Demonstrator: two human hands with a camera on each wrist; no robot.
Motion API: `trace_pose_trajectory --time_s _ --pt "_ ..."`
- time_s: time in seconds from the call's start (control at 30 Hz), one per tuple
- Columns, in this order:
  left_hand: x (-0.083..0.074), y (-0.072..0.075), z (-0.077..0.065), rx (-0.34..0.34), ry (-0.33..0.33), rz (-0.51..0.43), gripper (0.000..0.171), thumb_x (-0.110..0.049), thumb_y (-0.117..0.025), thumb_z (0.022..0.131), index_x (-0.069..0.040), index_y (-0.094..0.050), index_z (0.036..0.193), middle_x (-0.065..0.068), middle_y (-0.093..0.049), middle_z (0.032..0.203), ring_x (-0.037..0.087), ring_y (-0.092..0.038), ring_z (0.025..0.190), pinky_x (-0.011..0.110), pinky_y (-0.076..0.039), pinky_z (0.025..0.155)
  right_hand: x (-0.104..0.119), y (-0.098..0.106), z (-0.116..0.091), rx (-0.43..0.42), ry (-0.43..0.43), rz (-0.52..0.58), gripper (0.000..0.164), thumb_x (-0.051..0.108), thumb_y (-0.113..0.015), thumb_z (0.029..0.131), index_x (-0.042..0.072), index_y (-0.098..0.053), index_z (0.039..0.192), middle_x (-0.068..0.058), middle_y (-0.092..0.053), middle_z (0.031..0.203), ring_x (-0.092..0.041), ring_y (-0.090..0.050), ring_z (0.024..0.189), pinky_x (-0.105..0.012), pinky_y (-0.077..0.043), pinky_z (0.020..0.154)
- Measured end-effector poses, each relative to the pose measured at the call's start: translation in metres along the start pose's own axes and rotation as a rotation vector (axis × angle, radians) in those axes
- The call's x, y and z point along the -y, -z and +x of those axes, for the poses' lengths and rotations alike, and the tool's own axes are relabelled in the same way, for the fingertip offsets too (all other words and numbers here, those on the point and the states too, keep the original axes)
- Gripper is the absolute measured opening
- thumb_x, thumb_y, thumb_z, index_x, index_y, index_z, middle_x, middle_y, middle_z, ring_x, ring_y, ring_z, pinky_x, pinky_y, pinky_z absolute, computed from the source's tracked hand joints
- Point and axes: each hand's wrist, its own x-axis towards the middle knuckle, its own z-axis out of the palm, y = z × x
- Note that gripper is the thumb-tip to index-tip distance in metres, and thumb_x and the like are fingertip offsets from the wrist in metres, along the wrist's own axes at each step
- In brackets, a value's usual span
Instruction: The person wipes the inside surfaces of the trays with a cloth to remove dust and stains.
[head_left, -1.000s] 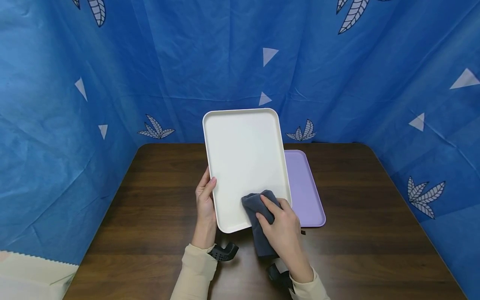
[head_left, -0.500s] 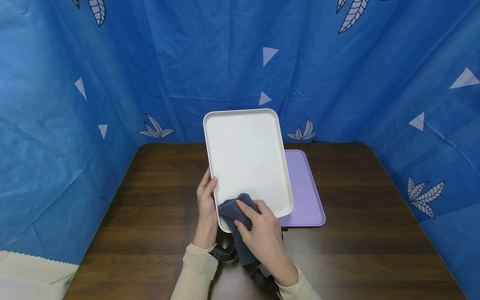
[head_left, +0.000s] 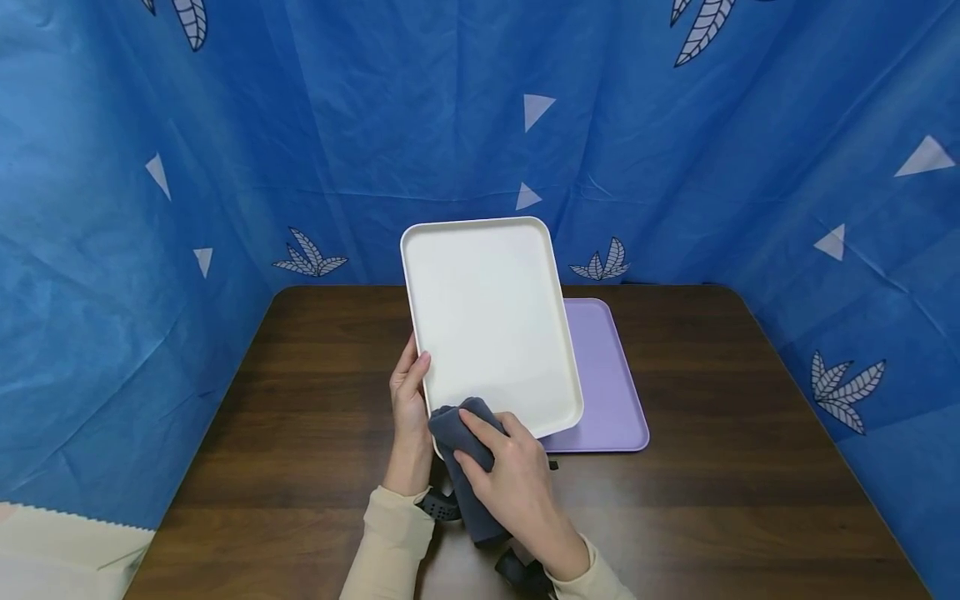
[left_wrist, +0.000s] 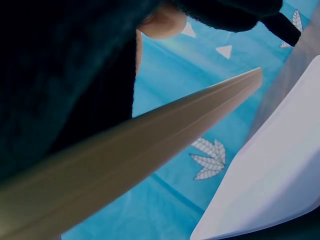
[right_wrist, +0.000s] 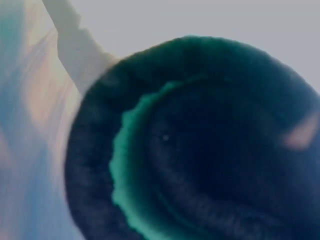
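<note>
A white rectangular tray is held tilted up over the table, its inner face toward the head camera. My left hand grips its left edge, thumb at the rim and the other fingers behind. With my right hand I hold a folded dark grey cloth against the tray's lower left corner; a length of it hangs below. In the right wrist view the curled cloth fills most of the picture, with a fingertip at its right. The left wrist view catches the tray's edge and dark cloth.
Behind the white tray a purple tray lies on the brown wooden table, partly covered in the head view. A blue patterned curtain surrounds the table at the back and sides. A camera is strapped to each wrist.
My right hand has swept the cloth leftward along the tray's lower part, from the right side to the lower left corner. My left hand and the tray stay nearly still.
</note>
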Motion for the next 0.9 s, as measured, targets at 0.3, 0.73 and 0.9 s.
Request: trace_pose_trajectory --time_s 0.3,0.73,0.9 --pt "-0.003 -0.002 0.000 -0.007 0.028 -0.074 0.038 -0.001 -0.044 0.100 -0.011 -0.062 0.132 0.001 -0.073 0.112 0.011 -0.070 0.094 0.022 -0.056 0.080 -0.004 0.000 -0.003 -0.012 -0.043 0.064 0.051 0.020 -0.087 0.071 0.018 -0.072 0.119 -0.005 -0.064 0.095 -0.016 -0.063 0.078 -0.025 -0.049 0.061" --pt "-0.001 -0.001 0.001 -0.023 0.024 -0.050 0.038 0.000 -0.045 0.100 -0.009 -0.060 0.134 0.002 -0.072 0.113 0.012 -0.070 0.096 0.023 -0.057 0.080 -0.017 0.006 -0.005 -0.016 -0.133 0.049 0.050 0.018 -0.088 0.070 0.018 -0.073 0.118 -0.005 -0.063 0.091 -0.016 -0.060 0.073 -0.023 -0.044 0.057" --pt "-0.001 -0.001 0.002 -0.031 0.019 -0.043 0.038 0.000 -0.046 0.099 -0.011 -0.063 0.131 0.001 -0.073 0.112 0.011 -0.071 0.093 0.023 -0.057 0.078 -0.032 0.013 -0.005 -0.020 -0.210 0.022 0.050 0.018 -0.087 0.072 0.017 -0.072 0.119 -0.007 -0.063 0.091 -0.017 -0.059 0.073 -0.024 -0.042 0.056"
